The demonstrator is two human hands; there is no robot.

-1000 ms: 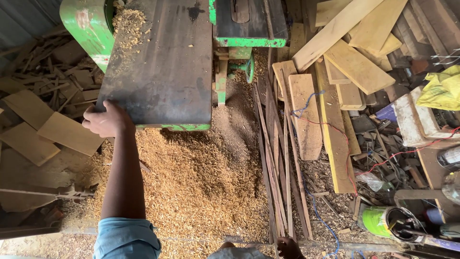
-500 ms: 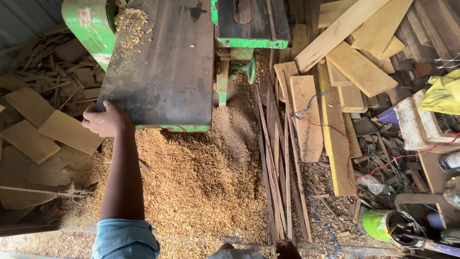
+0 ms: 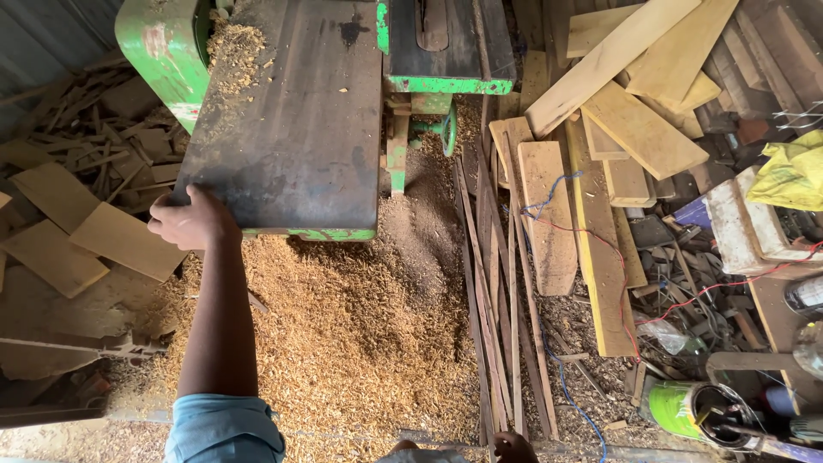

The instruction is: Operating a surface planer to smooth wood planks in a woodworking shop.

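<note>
While your left hand (image 3: 190, 219) curls over the near left corner of the dark machine bed (image 3: 291, 129), its fingers are together and clamped on that edge, the arm running straight down from it to the blue sleeve (image 3: 225, 430) at the bottom of the view. It looks like a bracing or steadying hold, since the hand wraps the corner and nothing else. Your right hand is not in the picture, so you cannot tell how its grip stands.

Nearest to you, on the floor below the machine bed's front edge, lies a broad heap of wood shavings (image 3: 343, 334), banked up against the green frame; it appears to have fallen there from the machine. At the very bottom edge a toe (image 3: 512, 446) shows beside the heap.

To the right of the machine bed, thin wooden strips (image 3: 493, 300) lie lengthwise on the floor, and beyond them wider planks (image 3: 549, 214) are laid side by side, with red and blue wires (image 3: 617, 266) trailing over them. A green tin (image 3: 686, 410) lies on its side, well right of the bed and near you.

To the left of the bed, flat board offcuts (image 3: 86, 240) lie just beside your hand, with a tangle of scrap sticks (image 3: 111, 146) behind them.

Farther off, shavings (image 3: 231, 51) sit piled on the bed's far left part against the green machine housing (image 3: 163, 60). To the bed's right stands a second dark table (image 3: 450, 43) with a green edge, and longer pale boards (image 3: 626, 77) lean crosswise beyond it. A yellow bag (image 3: 793, 171) lies at the far right.
</note>
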